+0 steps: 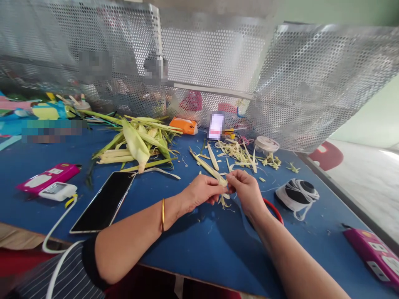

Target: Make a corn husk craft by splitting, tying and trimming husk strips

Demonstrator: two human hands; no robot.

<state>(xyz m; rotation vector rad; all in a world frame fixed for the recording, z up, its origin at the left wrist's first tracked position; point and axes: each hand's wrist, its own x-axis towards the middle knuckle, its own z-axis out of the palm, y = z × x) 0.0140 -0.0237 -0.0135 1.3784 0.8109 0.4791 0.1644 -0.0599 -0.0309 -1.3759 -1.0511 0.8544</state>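
1. In the middle of the frame I see the left hand [202, 190] gripping a pale husk strip [206, 166] between thumb and fingers; its frayed end hangs just below.
2. The right hand [247, 191] meets it there, thumb and forefinger pinched together beside the strip; I can't tell what, if anything, is between the tips.
3. A gold bangle [163, 214] circles the left wrist.
4. Beyond the hands, toward the upper right, torn husk shreds [239, 153] lie scattered on the blue table [193, 245], near a white roll [267, 144].
5. A heap of green and pale husks [137, 145] spreads left of centre, near an orange packet [183, 126].
6. At lower left a dark-screened phone [102, 201] lies beside a white charger [57, 191] and a magenta pouch [51, 176].
7. Right of the hands sits a string-wound spool [297, 194]; another magenta pouch [370, 253] lies at lower right.
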